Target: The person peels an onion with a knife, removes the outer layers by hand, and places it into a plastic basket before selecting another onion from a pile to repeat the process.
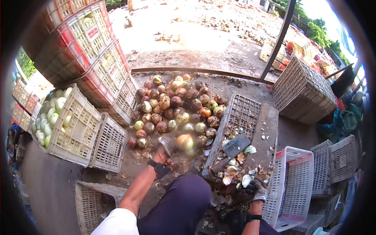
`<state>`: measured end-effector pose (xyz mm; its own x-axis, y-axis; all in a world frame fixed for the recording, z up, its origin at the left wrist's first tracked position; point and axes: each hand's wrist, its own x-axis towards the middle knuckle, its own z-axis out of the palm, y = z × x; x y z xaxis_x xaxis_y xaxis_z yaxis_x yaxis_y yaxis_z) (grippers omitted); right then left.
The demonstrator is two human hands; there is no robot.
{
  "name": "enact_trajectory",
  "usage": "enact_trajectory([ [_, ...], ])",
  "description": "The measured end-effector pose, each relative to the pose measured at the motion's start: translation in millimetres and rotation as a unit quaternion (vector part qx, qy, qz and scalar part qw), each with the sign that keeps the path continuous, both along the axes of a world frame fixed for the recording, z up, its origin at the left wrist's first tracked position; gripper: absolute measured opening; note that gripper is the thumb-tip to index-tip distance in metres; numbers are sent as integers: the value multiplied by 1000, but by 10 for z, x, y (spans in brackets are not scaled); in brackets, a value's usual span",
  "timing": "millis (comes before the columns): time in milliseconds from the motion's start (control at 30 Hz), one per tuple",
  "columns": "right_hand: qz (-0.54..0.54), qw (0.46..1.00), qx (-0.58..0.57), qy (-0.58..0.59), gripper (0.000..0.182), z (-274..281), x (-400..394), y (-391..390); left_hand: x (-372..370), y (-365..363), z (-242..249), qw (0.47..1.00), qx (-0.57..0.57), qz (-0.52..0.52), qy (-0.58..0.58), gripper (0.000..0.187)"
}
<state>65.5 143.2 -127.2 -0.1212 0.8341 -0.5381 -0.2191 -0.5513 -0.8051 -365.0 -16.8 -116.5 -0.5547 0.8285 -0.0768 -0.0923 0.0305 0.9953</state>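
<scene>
My left hand [167, 145], in a grey glove, reaches to the near edge of a heap of onions [176, 102] with brown, purple and green skins. Close beside its fingers is an orange-tan onion [184, 141]; blur hides whether they grip it. My right hand [260, 190], gloved too, is curled at the near end of an upturned crate [243, 113]. A white onion piece [246, 180] lies by its fingertips; what it holds, if anything, is hidden. On the crate rest a dark rectangular blade-like plate [236, 145] and a wooden board [264, 137], among peelings.
Stacked crates [92, 35] rise at the left, beside a tilted crate [76, 125] of pale peeled onions [51, 113]. A white-pink crate [291, 184] stands right of my right hand. Another crate [92, 203] lies front left. A metal post [279, 39] stands behind.
</scene>
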Motion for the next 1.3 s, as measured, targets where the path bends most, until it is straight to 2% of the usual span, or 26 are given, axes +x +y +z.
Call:
enact_trajectory([
  [33,-6,1000,-3,0,28,77,-40,-42,28,38,352,997,74,-27,22,69],
  [67,-14,1000,-5,0,29,138,-60,-68,57,42,781,996,43,-72,10,72],
  [100,27,996,15,-79,31,66,-50,-21,162,66,1146,995,62,-80,23,74],
  [133,42,998,39,-26,32,151,-79,-64,285,82,1468,992,81,-88,35,76],
  [167,27,996,86,-13,31,508,-296,-196,386,81,1749,991,69,-116,25,78],
  [200,47,991,121,20,32,730,-416,-303,553,52,2062,984,72,-130,99,77],
  [233,133,975,163,68,35,943,-461,-364,652,61,2187,977,67,-152,136,75],
  [267,184,957,222,41,38,1026,-542,-416,767,76,2298,967,63,-175,173,73],
  [367,263,944,142,140,62,1976,-724,-911,1493,-116,2955,947,71,-197,244,52],
  [400,312,923,140,177,66,2326,-739,-1061,1646,-101,2923,940,86,-212,255,53],
  [467,306,900,56,306,64,2654,-575,-1374,2004,-141,2800,923,112,-247,274,54],
  [500,290,902,73,311,62,2640,-490,-1404,2137,-213,2875,936,82,-261,223,59],
  [600,248,908,119,316,59,2535,-262,-1466,2418,-307,2648,918,160,-227,285,62],
  [667,220,916,143,305,58,2501,-105,-1542,2522,-308,2346,813,206,-225,495,62],
  [700,205,920,141,302,55,2475,-37,-1580,2622,-379,2294,820,194,-230,486,63],
  [800,207,927,275,148,53,2353,113,-1595,2788,-520,1977,790,203,-201,542,62],
  [833,157,942,281,94,48,2223,124,-1608,2822,-527,1864,784,203,-198,552,62],
  [867,168,938,296,65,48,2160,153,-1616,2848,-531,1725,777,201,-195,563,62],
  [933,192,925,327,5,48,2128,204,-1630,2939,-572,1606,885,118,-248,375,67],
  [967,170,888,404,-138,52,1863,247,-1556,2963,-597,1581,893,73,-245,371,69],
  [1000,183,881,402,-168,54,1843,261,-1557,2990,-627,1634,898,29,-242,365,71],
  [1033,197,873,401,-197,57,1837,268,-1553,2991,-656,1655,877,-15,-235,418,74],
  [1067,211,863,400,-226,60,1841,269,-1545,2984,-665,1604,874,-44,-237,422,70],
  [1167,227,929,290,-35,62,1932,272,-1539,2959,-661,1399,858,-112,-252,433,59],
  [1267,194,948,252,7,61,1843,252,-1508,2947,-623,1385,834,-153,-280,450,46],
  [1300,193,938,288,-25,59,1822,246,-1490,2980,-601,1506,824,-176,-288,455,43],
])
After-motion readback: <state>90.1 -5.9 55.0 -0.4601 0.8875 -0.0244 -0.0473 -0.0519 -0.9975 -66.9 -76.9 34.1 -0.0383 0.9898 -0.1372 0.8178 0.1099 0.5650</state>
